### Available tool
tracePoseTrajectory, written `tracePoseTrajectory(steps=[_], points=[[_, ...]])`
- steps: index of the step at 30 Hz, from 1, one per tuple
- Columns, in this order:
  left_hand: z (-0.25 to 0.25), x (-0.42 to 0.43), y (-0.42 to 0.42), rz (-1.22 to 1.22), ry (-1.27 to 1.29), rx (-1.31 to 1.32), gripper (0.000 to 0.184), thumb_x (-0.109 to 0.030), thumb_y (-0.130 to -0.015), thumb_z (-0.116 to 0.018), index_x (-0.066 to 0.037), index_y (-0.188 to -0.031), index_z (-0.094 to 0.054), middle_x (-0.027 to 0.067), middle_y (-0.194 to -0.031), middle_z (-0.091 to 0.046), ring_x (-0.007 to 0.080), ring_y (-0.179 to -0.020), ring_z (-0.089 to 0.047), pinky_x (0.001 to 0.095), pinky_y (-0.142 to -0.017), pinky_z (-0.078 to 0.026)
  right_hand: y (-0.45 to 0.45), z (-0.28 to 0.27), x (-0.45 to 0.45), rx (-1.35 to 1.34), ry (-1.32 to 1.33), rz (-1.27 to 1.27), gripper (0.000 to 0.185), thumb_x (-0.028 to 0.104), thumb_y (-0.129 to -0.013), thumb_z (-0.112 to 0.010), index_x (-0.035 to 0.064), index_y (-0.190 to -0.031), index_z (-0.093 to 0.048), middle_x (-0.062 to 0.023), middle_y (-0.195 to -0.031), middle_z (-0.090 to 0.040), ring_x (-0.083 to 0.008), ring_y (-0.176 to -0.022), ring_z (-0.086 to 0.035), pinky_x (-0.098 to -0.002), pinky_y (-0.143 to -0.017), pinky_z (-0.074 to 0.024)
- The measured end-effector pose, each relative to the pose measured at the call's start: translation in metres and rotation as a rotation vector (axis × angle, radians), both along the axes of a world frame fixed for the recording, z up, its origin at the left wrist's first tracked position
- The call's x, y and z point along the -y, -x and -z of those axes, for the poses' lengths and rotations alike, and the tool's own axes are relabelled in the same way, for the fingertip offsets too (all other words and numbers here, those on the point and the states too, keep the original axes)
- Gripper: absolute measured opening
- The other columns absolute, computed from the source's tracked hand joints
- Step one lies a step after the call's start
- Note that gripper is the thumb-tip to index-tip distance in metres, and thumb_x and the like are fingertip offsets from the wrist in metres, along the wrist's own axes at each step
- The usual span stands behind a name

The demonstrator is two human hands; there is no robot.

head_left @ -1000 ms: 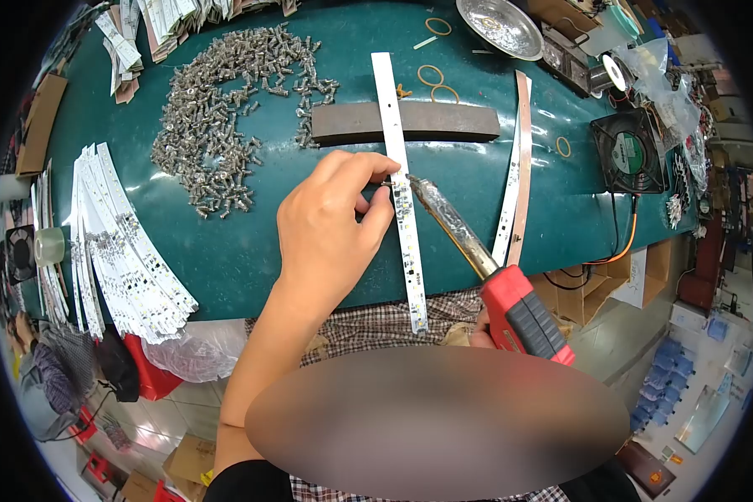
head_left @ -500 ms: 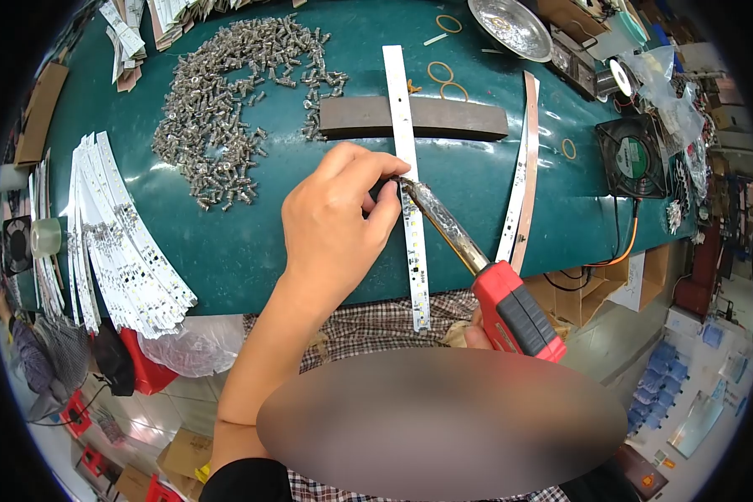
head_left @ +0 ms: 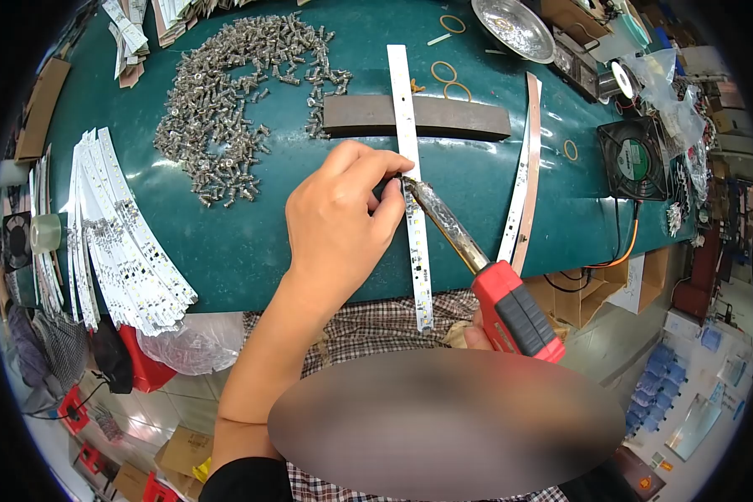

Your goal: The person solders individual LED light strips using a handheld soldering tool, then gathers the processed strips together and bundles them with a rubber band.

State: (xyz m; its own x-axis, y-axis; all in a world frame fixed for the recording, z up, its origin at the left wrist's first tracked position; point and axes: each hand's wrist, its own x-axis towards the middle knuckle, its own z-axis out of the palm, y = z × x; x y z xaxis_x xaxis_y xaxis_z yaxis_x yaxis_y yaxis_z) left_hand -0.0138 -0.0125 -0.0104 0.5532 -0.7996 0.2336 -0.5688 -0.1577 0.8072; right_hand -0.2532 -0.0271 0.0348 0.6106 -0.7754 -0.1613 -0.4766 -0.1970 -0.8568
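A white LED circuit strip (head_left: 419, 276) lies lengthwise before me, its far part across a dark grey bar (head_left: 464, 119). My left hand (head_left: 343, 205) is closed in a pinch at the strip's left edge; something small and dark shows between the fingertips, too hidden to name. My right hand (head_left: 478, 337), mostly covered by a blurred patch, grips a red and black soldering iron (head_left: 517, 309). Its metal barrel slants up and left, and the tip meets the strip right beside my left fingertips.
A heap of small metal connectors (head_left: 217, 109) spreads beyond my left hand. Fanned LED strips (head_left: 125, 243) lie at the left. Two curved strips (head_left: 520, 180) lie right of the iron. Farther right stand a black fan (head_left: 633, 161), a solder spool (head_left: 619, 79) and a metal dish (head_left: 514, 29).
The whole view has shifted very slightly. Both hands, the soldering iron and the LED strip keep the same positions relative to one another.
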Motion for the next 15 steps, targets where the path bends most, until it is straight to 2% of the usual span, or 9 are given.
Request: tracePoseTrajectory(steps=[5, 7, 8, 9, 11, 13, 14, 15], points=[[-0.002, -0.001, 0.000, 0.000, -0.011, -0.011, 0.018, -0.002, -0.081, -0.070, -0.009, -0.096, -0.075, 0.0013, -0.091, -0.068, 0.0099, -0.059, -0.056, 0.0240, -0.056, -0.046, 0.016, -0.017, 0.003, -0.054, -0.062, -0.055, 0.028, 0.005, -0.083, -0.075, -0.0017, -0.108, -0.065, -0.0119, -0.087, -0.065, -0.0259, -0.079, -0.066, -0.0348, -0.069, -0.0519], [-0.002, -0.001, 0.000, 0.000, -0.013, -0.012, 0.018, -0.002, -0.081, -0.070, -0.009, -0.096, -0.075, 0.0012, -0.090, -0.068, 0.0098, -0.059, -0.056, 0.0239, -0.056, -0.046, 0.029, -0.023, 0.003, -0.226, -0.118, -0.018, 0.027, 0.007, -0.087, -0.071, -0.0016, -0.112, -0.063, -0.0120, -0.088, -0.065, -0.0248, -0.083, -0.066, -0.0347, -0.074, -0.0517], [-0.002, 0.000, 0.000, 0.001, -0.013, -0.012, 0.017, -0.002, -0.081, -0.070, -0.009, -0.096, -0.075, 0.0012, -0.090, -0.068, 0.0097, -0.059, -0.056, 0.0238, -0.056, -0.046, 0.029, -0.018, 0.003, -0.059, -0.091, 0.101, 0.026, 0.012, -0.092, -0.067, -0.0012, -0.114, -0.061, -0.0093, -0.087, -0.064, -0.0214, -0.084, -0.065, -0.0336, -0.076, -0.0514], [-0.001, -0.001, 0.000, 0.004, -0.010, -0.014, 0.017, -0.002, -0.081, -0.070, -0.009, -0.096, -0.075, 0.0012, -0.090, -0.068, 0.0097, -0.059, -0.056, 0.0238, -0.056, -0.046, 0.026, -0.017, 0.008, 0.112, -0.008, 0.141, 0.026, 0.009, -0.095, -0.062, 0.0002, -0.119, -0.058, -0.0061, -0.090, -0.063, -0.0176, -0.086, -0.063, -0.0329, -0.077, -0.0512], [0.000, 0.000, 0.000, -0.005, -0.012, 0.004, 0.017, -0.007, -0.079, -0.073, -0.013, -0.095, -0.073, -0.0006, -0.090, -0.065, 0.0133, -0.059, -0.063, 0.0290, -0.056, -0.050, 0.012, -0.023, 0.019, 0.210, -0.027, 0.312, 0.024, 0.005, -0.096, -0.060, 0.0021, -0.120, -0.057, -0.0032, -0.092, -0.061, -0.0131, -0.085, -0.061, -0.0294, -0.076, -0.0504], [-0.007, -0.001, 0.000, 0.005, -0.016, -0.013, 0.021, -0.009, -0.077, -0.074, -0.013, -0.098, -0.073, -0.0001, -0.094, -0.065, 0.0137, -0.061, -0.064, 0.0290, -0.056, -0.051, 0.003, -0.021, 0.042, 0.143, 0.061, 0.407, 0.026, 0.003, -0.096, -0.062, 0.0028, -0.121, -0.054, -0.0025, -0.092, -0.059, -0.0088, -0.081, -0.059, -0.0249, -0.075, -0.0493], [-0.010, -0.001, 0.002, 0.006, -0.033, -0.025, 0.026, -0.010, -0.076, -0.075, -0.013, -0.102, -0.072, 0.0004, -0.097, -0.065, 0.0141, -0.063, -0.065, 0.0291, -0.057, -0.051, -0.007, -0.008, 0.051, 0.096, 0.243, 0.543, 0.029, 0.005, -0.092, -0.070, 0.0030, -0.117, -0.055, -0.0032, -0.095, -0.059, -0.0077, -0.076, -0.058, -0.0217, -0.073, -0.0485], [-0.011, -0.001, 0.004, 0.015, -0.023, -0.026, 0.026, -0.010, -0.076, -0.075, -0.013, -0.102, -0.072, 0.0004, -0.097, -0.065, 0.0141, -0.063, -0.065, 0.0291, -0.057, -0.051, -0.003, 0.008, 0.066, 0.161, 0.339, 0.510, 0.036, 0.005, -0.089, -0.075, 0.0023, -0.117, -0.053, -0.0043, -0.101, -0.059, -0.0114, -0.081, -0.060, -0.0261, -0.077, -0.0502]])
